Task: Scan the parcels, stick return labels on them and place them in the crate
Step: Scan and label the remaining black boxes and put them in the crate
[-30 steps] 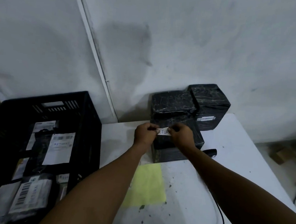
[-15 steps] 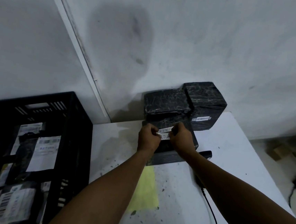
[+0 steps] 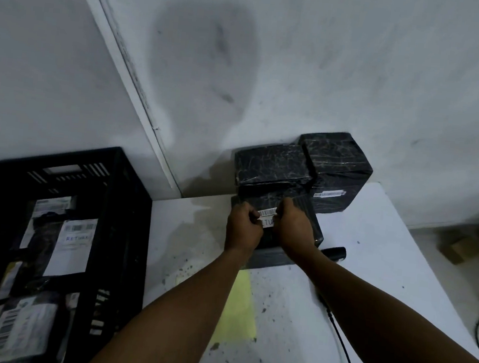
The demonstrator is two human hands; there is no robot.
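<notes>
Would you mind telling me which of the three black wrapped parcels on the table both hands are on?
The nearest black film-wrapped parcel, where left hand and right hand hold the white return label; the others stand untouched behind.

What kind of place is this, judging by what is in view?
Probably a parcel returns station in a warehouse or back room. Black wrapped parcels with barcode stickers stand on a white table against a bare wall, and a black crate beside it holds parcels whose labels read RETURN.

We read "ETU" on the white label [image 3: 268,222] at the frame's centre, and "RETURN", faintly, on a label [image 3: 76,238] in the crate [image 3: 128,229] at left.
</notes>
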